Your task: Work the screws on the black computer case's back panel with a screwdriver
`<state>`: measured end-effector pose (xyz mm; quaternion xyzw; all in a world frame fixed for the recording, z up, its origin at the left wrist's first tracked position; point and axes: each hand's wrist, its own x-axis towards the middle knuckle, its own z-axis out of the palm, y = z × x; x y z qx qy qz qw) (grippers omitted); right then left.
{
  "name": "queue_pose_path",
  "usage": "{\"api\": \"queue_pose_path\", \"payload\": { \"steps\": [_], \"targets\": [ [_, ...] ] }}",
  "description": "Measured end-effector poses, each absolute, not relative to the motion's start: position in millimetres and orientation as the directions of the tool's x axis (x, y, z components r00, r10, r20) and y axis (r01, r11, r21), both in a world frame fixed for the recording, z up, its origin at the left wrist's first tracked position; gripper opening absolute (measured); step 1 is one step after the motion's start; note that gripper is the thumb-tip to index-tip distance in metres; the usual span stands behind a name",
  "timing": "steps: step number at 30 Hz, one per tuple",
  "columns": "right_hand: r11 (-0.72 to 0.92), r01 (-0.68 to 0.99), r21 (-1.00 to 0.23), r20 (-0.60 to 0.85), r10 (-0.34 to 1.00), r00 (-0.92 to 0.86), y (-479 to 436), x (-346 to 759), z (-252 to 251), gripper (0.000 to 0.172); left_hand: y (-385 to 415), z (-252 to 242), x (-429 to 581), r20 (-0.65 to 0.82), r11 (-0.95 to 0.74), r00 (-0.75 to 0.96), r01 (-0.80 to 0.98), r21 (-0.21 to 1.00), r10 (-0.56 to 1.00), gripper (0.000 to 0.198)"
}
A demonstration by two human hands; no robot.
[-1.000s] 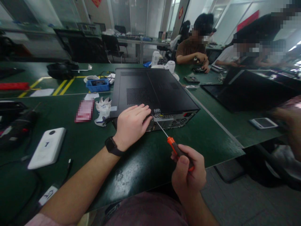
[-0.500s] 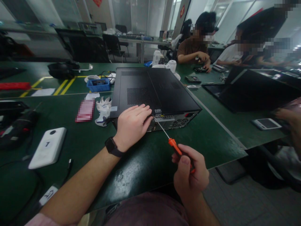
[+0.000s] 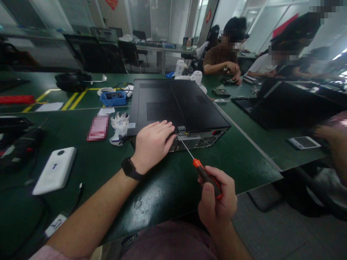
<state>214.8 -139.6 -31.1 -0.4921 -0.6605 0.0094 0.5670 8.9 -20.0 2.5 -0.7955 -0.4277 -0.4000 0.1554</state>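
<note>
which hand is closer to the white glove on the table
Left. The left hand is at the black computer case's near edge, just right of the white glove; the right hand, gripping the screwdriver, is farther right.

Blocked at center by a black computer case (image 3: 165, 97), flanked at left by a glove (image 3: 119, 129). Open at lower center over bare surface (image 3: 165, 184), between left forearm (image 3: 108, 204) and right hand (image 3: 218, 198), barred above by a slanting screwdriver (image 3: 204, 174); open right of the case, short of a black panel (image 3: 295, 104).

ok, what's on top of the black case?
The left hand lies over the near edge of the black case; vent holes show beyond the hand. What the palm covers is hidden.
</note>
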Motion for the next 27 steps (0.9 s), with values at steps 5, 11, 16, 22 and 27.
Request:
{"api": "queue_pose_path", "payload": {
  "steps": [5,11,16,22,27],
  "targets": [
    [0.529,0.653,-0.542,0.769,0.625,0.133,-138.1,214.4,-32.6,0.028,-20.1,2.0,8.0,0.774,-0.588,0.315,0.804,0.090,0.549,0.019],
    [0.457,0.644,-0.614,0.712,0.673,0.201,-139.6,215.2,-40.0,0.026,-19.7,1.6,9.0,0.770,-0.590,0.311,0.801,0.102,0.556,0.019],
    [0.521,0.662,-0.539,0.769,0.625,0.134,-138.9,213.7,-36.3,0.031,-20.0,1.6,9.0,0.774,-0.589,0.306,0.801,0.107,0.555,0.019],
    [0.461,0.658,-0.596,0.723,0.665,0.189,-139.3,215.0,-37.2,0.024,-20.4,2.3,9.2,0.775,-0.590,0.309,0.801,0.100,0.551,0.019],
    [0.521,0.646,-0.558,0.752,0.646,0.129,-138.8,215.1,-35.4,0.034,-20.1,2.1,10.2,0.780,-0.586,0.309,0.805,0.090,0.544,0.019]
  ]
}}
